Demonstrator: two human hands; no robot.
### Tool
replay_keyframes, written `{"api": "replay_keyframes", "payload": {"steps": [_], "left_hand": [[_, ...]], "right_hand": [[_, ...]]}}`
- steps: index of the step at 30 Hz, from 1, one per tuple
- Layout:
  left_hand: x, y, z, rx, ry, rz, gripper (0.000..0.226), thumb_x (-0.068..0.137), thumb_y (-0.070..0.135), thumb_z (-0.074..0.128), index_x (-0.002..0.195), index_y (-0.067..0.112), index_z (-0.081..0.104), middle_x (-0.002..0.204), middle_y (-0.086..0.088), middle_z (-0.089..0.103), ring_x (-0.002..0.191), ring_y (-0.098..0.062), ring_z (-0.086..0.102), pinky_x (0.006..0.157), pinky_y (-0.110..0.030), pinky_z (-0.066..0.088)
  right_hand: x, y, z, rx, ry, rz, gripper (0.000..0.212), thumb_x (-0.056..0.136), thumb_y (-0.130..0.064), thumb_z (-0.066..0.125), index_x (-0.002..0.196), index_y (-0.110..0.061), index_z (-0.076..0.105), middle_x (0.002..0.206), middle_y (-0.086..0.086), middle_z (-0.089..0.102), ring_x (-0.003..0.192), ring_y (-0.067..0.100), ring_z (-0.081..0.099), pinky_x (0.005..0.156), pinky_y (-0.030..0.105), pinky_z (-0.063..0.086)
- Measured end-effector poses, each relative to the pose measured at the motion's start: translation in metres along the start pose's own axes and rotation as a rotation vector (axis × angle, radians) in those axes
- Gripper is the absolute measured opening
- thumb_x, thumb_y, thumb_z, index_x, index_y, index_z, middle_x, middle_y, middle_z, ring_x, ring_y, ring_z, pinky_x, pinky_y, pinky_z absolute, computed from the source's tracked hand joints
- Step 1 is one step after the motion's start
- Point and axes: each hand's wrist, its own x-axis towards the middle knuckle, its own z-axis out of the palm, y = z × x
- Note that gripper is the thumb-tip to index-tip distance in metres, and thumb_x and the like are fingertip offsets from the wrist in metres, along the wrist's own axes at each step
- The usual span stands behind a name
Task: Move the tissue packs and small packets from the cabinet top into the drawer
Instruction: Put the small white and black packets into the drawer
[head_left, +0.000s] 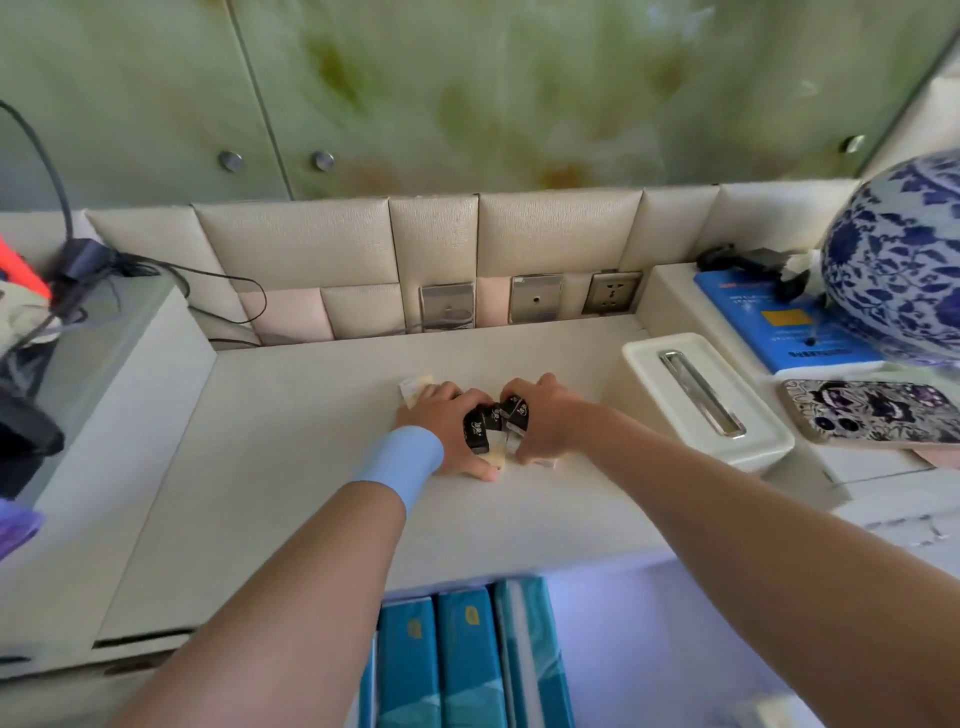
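Head view, nearest first: the drawer (649, 639) stands open under the front edge of the cabinet top (291, 467). Teal tissue packs (462, 660) stand on edge in it, side by side at its left, which we judge leaves the right part free for more.

Above it both arms reach forward. The left hand (441, 426), with a blue band at the wrist, and the right hand (545, 421) are cupped toward each other, fingers curled over the small packets (493, 423) and thumbs low at the near side. We take it they squeeze the loose pile together so it lifts in one go.

The packets are black wrappers with white print and pale cream ends, bunched at odd angles mid-surface. One cream packet (415, 388) lies just beyond the left fingers, partly outside the grip.

Farther right sit a white tissue box (706, 400) and a phone (872, 410).
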Motion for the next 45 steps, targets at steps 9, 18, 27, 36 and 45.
{"api": "replay_keyframes", "payload": {"steps": [9,18,27,36,45], "left_hand": [[-0.076,0.026,0.029,-0.038,0.012,0.071,0.097,0.055,0.065,0.077,0.138,0.035,0.037,0.13,0.006,0.042,0.123,-0.022,0.036,0.105,-0.041,0.038],[-0.158,0.048,0.045,-0.149,-0.083,0.038,0.081,0.065,0.051,0.072,0.137,0.03,0.042,0.126,0.005,0.039,0.119,-0.016,0.041,0.103,-0.036,0.041],[-0.225,0.056,0.062,-0.108,-0.263,0.057,0.011,0.076,0.034,0.066,0.085,0.029,0.068,0.089,0.004,0.063,0.087,-0.023,0.063,0.075,-0.032,0.054],[-0.266,0.061,0.067,0.046,-0.31,-0.06,0.063,0.076,0.04,0.069,0.136,0.041,0.049,0.137,0.007,0.049,0.119,-0.022,0.054,0.093,-0.039,0.048],[-0.277,0.106,0.084,0.1,-0.301,0.128,0.081,0.072,0.061,0.067,0.145,0.042,0.036,0.139,0.006,0.041,0.129,-0.019,0.038,0.099,-0.045,0.045]], "right_hand": [[-0.089,0.006,0.041,0.078,0.031,-0.074,0.079,0.066,-0.035,0.081,0.135,-0.036,0.042,0.118,0.006,0.04,0.092,0.026,0.056,0.067,0.03,0.054],[-0.152,0.01,0.055,0.098,-0.035,-0.091,0.075,0.062,-0.034,0.08,0.127,-0.04,0.045,0.115,0.005,0.044,0.09,0.027,0.057,0.059,0.027,0.049],[-0.216,-0.012,0.098,0.13,-0.214,-0.219,0.069,0.064,-0.039,0.082,0.124,-0.035,0.049,0.111,0.001,0.055,0.093,0.023,0.061,0.079,0.038,0.058],[-0.267,-0.014,0.115,0.307,-0.308,-0.191,0.092,0.071,-0.027,0.085,0.147,-0.04,0.034,0.119,-0.001,0.054,0.084,0.019,0.062,0.07,0.038,0.062],[-0.292,0.02,0.105,0.303,-0.379,-0.172,0.076,0.077,-0.022,0.081,0.142,-0.034,0.044,0.114,0.006,0.066,0.075,0.014,0.066,0.053,0.028,0.058]]}}
